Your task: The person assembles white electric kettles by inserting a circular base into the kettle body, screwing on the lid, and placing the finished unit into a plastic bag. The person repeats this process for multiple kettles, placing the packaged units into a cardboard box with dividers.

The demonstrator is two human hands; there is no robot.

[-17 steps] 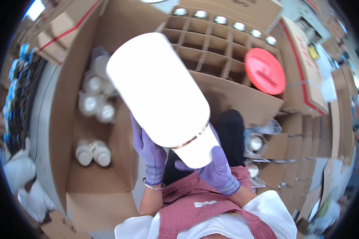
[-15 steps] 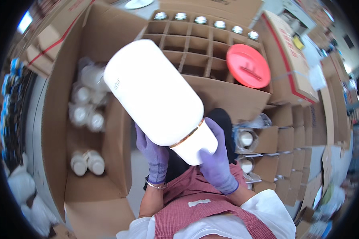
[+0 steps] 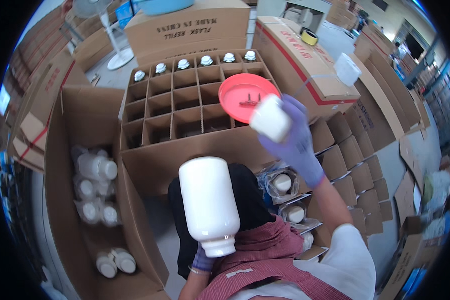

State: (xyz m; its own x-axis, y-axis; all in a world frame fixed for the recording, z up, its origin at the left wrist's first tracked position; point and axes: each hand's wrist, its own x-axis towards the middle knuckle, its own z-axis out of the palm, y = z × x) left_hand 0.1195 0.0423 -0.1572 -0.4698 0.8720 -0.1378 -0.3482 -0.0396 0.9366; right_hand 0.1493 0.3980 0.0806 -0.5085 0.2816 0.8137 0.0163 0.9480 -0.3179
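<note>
A large white flask body point(image 3: 208, 200) lies tilted over my lap, its narrower neck toward me. My left hand point(image 3: 203, 261), in a purple glove, grips it from beneath near the neck; most of its fingers are hidden behind the flask. Raised to the right, my gloved right hand point(image 3: 299, 142) is closed around a white cup-shaped lid point(image 3: 271, 118), held apart from the flask. Just behind this lid, a red round plate point(image 3: 235, 92) with a few small dark pieces rests on the divided carton point(image 3: 185, 150).
Silvery-topped flask refills point(image 3: 206, 61) line the carton's far row. At left, a deep open box point(image 3: 60, 200) contains bagged white parts point(image 3: 92, 172). Cardboard dividers point(image 3: 357, 155) and wrapped white pieces point(image 3: 283, 183) are at right. A taped box point(image 3: 305, 65) and a fan point(image 3: 105, 30) stand farther off.
The lid has come off the flask and moved up and right in my right hand. The flask has swung down toward my lap in my left hand. The view has shifted.
</note>
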